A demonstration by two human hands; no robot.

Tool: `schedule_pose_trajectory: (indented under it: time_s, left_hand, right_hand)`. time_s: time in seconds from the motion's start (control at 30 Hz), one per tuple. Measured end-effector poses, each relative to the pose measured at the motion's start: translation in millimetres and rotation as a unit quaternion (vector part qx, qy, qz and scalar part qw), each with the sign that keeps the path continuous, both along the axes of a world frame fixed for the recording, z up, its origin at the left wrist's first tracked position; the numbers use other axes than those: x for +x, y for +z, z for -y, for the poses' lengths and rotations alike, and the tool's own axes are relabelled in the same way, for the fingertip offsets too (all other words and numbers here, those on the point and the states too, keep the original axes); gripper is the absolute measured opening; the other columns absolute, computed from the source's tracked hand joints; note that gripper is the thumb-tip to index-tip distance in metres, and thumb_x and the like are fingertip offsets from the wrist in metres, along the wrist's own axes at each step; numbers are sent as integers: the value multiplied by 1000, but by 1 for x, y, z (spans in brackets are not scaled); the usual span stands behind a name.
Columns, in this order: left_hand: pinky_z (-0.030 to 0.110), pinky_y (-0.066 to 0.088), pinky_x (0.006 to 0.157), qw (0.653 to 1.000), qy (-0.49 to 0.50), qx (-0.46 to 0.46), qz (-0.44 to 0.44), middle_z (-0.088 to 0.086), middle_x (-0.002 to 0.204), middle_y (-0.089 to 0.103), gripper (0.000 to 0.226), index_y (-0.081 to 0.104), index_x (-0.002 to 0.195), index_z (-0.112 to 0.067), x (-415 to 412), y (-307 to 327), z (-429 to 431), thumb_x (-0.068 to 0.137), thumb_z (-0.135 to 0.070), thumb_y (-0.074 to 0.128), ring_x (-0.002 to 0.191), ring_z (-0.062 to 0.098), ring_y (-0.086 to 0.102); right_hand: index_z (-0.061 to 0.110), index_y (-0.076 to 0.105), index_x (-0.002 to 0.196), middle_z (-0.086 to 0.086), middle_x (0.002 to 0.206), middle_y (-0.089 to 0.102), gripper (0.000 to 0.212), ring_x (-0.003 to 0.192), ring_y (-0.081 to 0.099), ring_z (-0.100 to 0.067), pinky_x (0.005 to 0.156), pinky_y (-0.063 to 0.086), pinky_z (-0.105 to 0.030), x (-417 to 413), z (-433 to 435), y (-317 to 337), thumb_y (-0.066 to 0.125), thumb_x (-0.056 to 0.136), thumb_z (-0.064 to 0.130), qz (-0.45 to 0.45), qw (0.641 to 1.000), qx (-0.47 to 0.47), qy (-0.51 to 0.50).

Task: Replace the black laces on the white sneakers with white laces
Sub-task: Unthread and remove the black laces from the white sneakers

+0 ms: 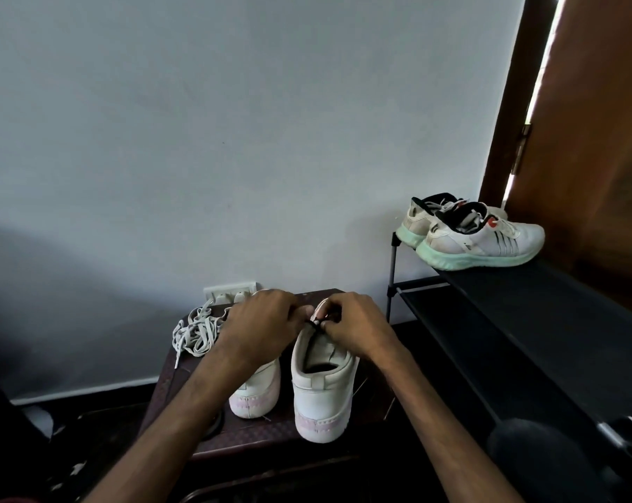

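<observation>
Two white sneakers with pink heel trim stand heel-toward-me on a dark stool [256, 435]. The right sneaker [323, 390] is in full view; my left forearm covers most of the left sneaker [258, 392]. My right hand [356, 326] pinches a short piece of black lace [316, 323] at the right sneaker's tongue. Beside it, my left hand [262, 323] has curled fingers at the same spot; its fingertips are hidden. A loose heap of white laces [196, 332] lies at the stool's back left.
A black shoe rack [525, 306] stands to the right, with a pair of white sneakers with mint-green soles [474, 235] on its top shelf. A wall socket plate [231, 290] sits behind the stool. A brown wooden door [594, 139] is at far right.
</observation>
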State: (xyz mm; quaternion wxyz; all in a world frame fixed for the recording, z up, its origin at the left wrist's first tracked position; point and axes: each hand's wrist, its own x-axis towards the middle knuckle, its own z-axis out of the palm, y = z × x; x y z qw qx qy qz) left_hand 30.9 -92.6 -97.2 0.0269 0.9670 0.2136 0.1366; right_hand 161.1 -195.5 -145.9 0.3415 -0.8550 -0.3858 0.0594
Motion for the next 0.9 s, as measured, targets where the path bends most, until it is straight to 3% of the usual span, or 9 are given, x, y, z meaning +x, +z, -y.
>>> schedule_pose_trajectory:
  time_s: [0.1,0.2,0.3,0.4,0.5,0.63,0.77,0.83,0.9]
  left_hand:
    - [31,42,66,996,-87,-3,-2,-11,89,58,26,62,90,-27,-15,16,11,93,-51,52,87,14,59]
    - [36,48,81,981,-148,28,-126,-11,98,63,23,63,100,-34,-27,19,24,92,-52,51,96,14,61]
    - [37,46,86,964,-173,75,-185,-10,112,58,25,64,113,-38,-31,15,32,96,-47,49,104,15,59]
    - [35,49,76,979,-184,34,-76,-16,110,56,23,64,111,-45,-31,19,21,95,-49,49,99,8,58]
    - [37,50,75,989,-124,-39,77,-17,104,60,18,64,108,-41,-17,18,-6,96,-39,50,94,8,59]
    - [39,50,86,992,-90,-89,-4,-11,109,62,21,66,109,-36,21,4,-25,91,-28,58,104,14,59]
    - [37,51,88,985,-65,-158,-13,-4,109,70,29,66,112,-23,43,-7,-25,84,-31,69,101,17,64]
    - [37,53,88,978,-56,-200,0,-2,105,72,29,66,108,-20,49,-12,-26,80,-21,74,98,16,67]
    - [41,56,87,950,-72,-303,22,4,95,74,27,67,101,-18,50,-16,-28,79,-4,71,90,20,70]
  right_hand:
    - [36,68,73,14,91,72,13,87,66,-9,87,55,-38,-1,-3,0,60,77,27,-10,1000,-2,0]
    - [30,73,80,13,89,73,14,86,67,-12,87,54,-39,-1,-5,-1,61,78,38,-15,1000,9,-6]
    - [31,72,75,14,81,71,6,83,67,-10,83,56,-38,0,-7,-2,66,76,30,-32,999,20,-7]
    - [31,70,69,16,72,68,15,75,65,-6,77,57,-33,-1,-7,-4,64,72,18,-55,997,43,-14]
    - [27,66,74,10,75,70,21,73,65,-7,74,55,-27,-1,-7,-5,66,72,6,-116,988,100,-30]
    - [15,61,86,-5,81,72,30,77,68,-16,72,55,-25,2,-9,-5,62,74,-13,-248,944,215,-24]
    - [20,58,86,4,84,70,27,67,63,-5,67,54,-22,0,-9,-8,70,75,-2,-164,954,243,-60]
    - [19,56,87,6,86,69,25,64,60,-1,61,48,-16,-2,-9,-8,69,78,0,-123,960,243,-63]
    - [19,55,89,5,89,66,25,69,60,-3,60,42,-14,-2,-10,-7,68,78,1,-73,966,239,-60]
